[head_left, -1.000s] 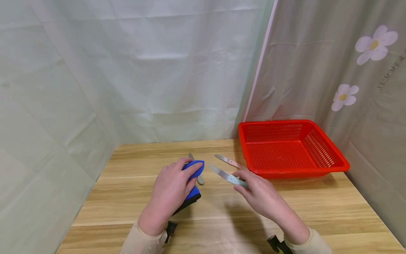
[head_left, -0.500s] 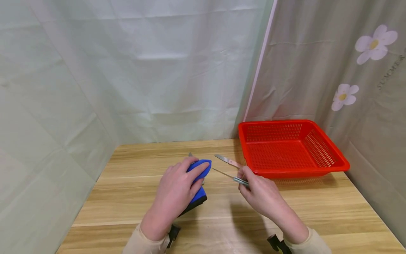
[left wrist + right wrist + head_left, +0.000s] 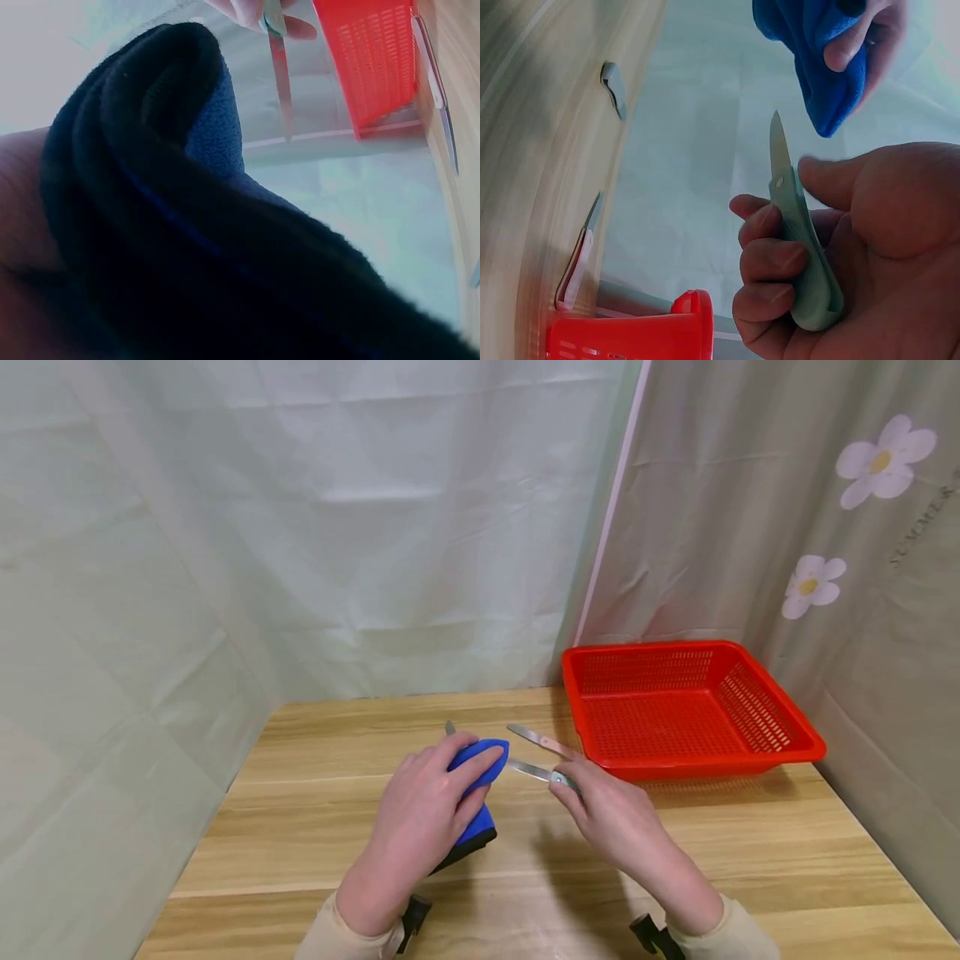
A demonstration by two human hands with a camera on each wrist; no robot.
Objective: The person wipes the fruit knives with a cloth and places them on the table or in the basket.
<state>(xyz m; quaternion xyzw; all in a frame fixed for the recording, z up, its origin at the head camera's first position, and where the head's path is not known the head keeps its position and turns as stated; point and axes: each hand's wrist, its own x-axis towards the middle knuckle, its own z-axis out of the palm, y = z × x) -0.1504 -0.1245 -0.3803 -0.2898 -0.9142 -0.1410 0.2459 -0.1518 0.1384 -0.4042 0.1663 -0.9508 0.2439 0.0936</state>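
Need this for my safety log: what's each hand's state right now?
Left hand: closed, holding the blue cloth.
Right hand: closed, holding the green-handled knife.

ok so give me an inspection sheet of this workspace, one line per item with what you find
Surface: wood-grain tabletop, bare at front left.
Job's things: blue cloth, dark-edged and bunched; green-handled knife, blade out, its tip apart from the cloth in the right wrist view; pink-handled knife lying beside the red basket; grey-handled knife on the table, mostly hidden in the head view.
Clutter: nothing seen beyond these.
Hands: left hand grips the cloth; right hand grips the green-handled knife.
Cables: nothing seen.
Surroundings: pale curtain behind; greyish flower-printed curtain at right.
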